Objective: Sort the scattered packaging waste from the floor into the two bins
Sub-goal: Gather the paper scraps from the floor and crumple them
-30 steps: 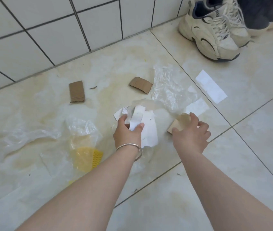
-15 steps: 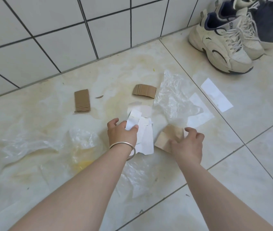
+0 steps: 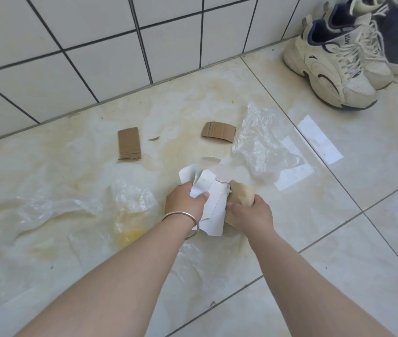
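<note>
Your left hand [image 3: 186, 200] pinches a sheaf of torn white paper scraps [image 3: 213, 207] above the floor [image 3: 339, 263]; your right hand [image 3: 250, 214], touching the sheaf, curls around a tan cardboard piece [image 3: 240, 194]. Two brown cardboard pieces [image 3: 129, 143] [image 3: 218, 131], clear plastic film [image 3: 261, 144] and white strips [image 3: 320, 139] lie beyond; sneakers [image 3: 331, 69] stand by the wall.

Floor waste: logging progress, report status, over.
Left hand grips white paper scraps. Right hand grips tan cardboard piece. Two cardboard pieces, plastic film on floor. No bins in view.
</note>
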Tool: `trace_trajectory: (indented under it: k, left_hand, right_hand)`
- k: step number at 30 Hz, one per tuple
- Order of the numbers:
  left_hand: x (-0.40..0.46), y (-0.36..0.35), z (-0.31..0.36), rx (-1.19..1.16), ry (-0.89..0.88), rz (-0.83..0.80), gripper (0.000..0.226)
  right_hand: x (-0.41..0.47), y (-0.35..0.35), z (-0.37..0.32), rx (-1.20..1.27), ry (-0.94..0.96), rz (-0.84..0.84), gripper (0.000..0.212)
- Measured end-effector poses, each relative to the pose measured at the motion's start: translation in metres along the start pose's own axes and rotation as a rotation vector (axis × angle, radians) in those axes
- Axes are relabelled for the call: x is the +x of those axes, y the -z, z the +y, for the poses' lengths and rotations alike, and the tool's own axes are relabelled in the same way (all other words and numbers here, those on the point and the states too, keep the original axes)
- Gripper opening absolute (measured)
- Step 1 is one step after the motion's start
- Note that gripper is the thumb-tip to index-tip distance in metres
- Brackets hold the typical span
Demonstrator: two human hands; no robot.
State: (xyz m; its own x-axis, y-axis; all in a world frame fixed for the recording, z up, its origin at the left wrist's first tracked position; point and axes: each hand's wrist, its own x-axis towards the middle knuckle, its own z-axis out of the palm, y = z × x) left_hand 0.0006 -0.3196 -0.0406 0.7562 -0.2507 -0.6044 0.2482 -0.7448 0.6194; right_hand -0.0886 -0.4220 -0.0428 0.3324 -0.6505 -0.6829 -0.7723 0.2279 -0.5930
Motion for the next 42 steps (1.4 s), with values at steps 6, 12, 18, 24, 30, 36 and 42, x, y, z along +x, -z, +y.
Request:
trace_trajectory:
  k: [6,12,18,24,30,36,42]
  left_hand:
    - [-0.014,0.017,0.000,-0.049,0.019,0.014,0.030]
    - [-0.034,0.046,0.004,-0.133,-0.079,0.056,0.021]
    - [-0.031,0.093,-0.008,-0.320,-0.072,0.154,0.063]
    - [0.006,0.121,-0.018,-0.341,0.085,0.143,0.042]
    - [0.038,0.128,-0.018,-0.318,0.109,0.061,0.030]
    - [0.073,0.145,-0.015,-0.317,0.147,0.093,0.028]
    - [0.107,0.142,-0.018,-0.076,0.109,0.173,0.057]
  right_hand:
    - [-0.026,0.001,-0.007,0.108,-0.007,0.010,0.028]
    - [-0.053,-0.003,-0.031,0.158,0.052,0.078,0.020]
    - [-0.058,-0.045,-0.048,0.173,0.092,0.078,0.032]
    - [-0.044,-0.069,-0.071,0.133,0.152,0.031,0.027]
    - [-0.018,-0.089,-0.091,0.055,0.174,0.005,0.025]
    - [0.000,-0.115,-0.121,0.093,0.197,-0.054,0.024]
    - [0.023,-0.130,-0.131,0.006,0.176,-0.056,0.026]
